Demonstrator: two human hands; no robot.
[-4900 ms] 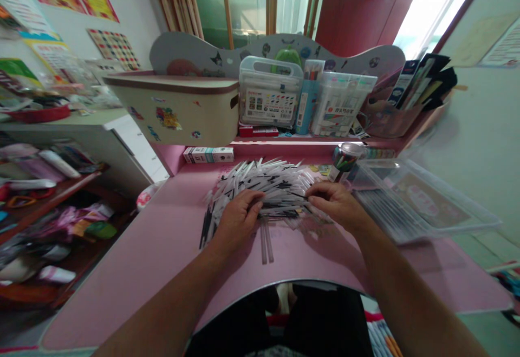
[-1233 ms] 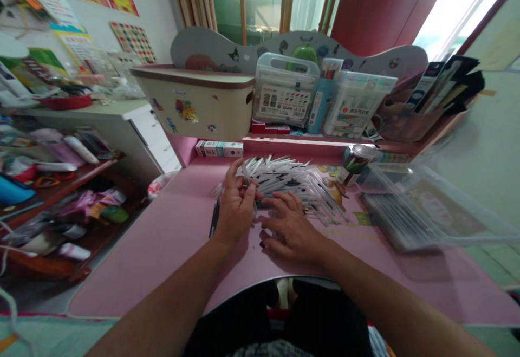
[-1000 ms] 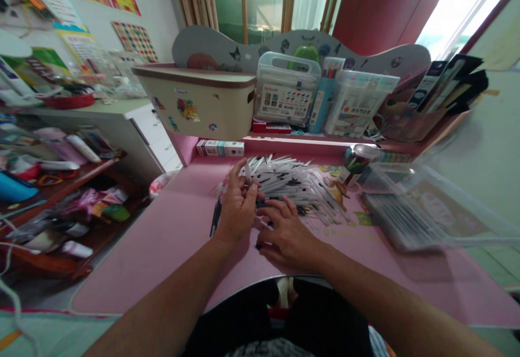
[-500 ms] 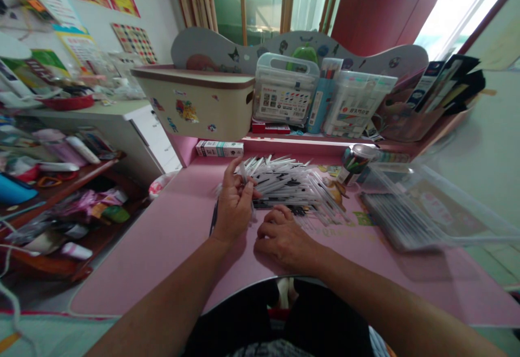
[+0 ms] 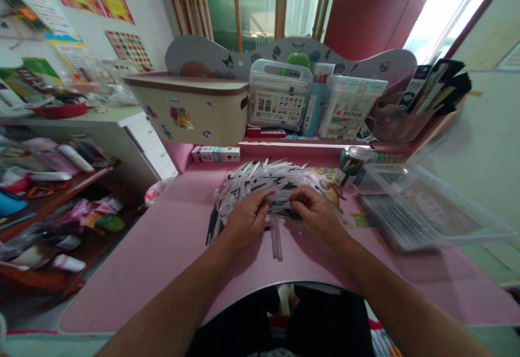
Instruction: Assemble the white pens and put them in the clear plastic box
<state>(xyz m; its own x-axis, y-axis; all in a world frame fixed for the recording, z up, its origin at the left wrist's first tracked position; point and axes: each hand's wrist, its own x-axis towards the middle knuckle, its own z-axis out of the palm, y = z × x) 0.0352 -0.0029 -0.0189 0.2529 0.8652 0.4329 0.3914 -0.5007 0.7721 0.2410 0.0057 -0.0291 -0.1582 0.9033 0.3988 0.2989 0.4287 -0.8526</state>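
A heap of slim white, clear and black pen-like sticks (image 5: 260, 175) lies on the pink desk (image 5: 162, 248). At the near edge of the heap, my left hand (image 5: 248, 219) is closed, with thumb and forefinger pinched together. My right hand (image 5: 317, 213) is also closed in a pinch, a short gap to its right. What either pinch holds is hidden against the heap. Between and just below the hands, a few clear tubes (image 5: 276, 240) lie on the desk, pointing toward me. Black sticks (image 5: 212, 224) lie at the heap's left edge.
A clear plastic box (image 5: 450, 211) stands on the right, beside a bundle of grey sticks (image 5: 394, 221). A drink can (image 5: 352, 164) is behind the heap. The shelf above carries a cream bin (image 5: 195, 108), a marker case (image 5: 280, 97) and a pen cup (image 5: 402, 121).
My left hand has lowered from its raised, upright pose over the heap. My right hand has moved up and right to the heap's edge. Clear tubes now lie between the hands.
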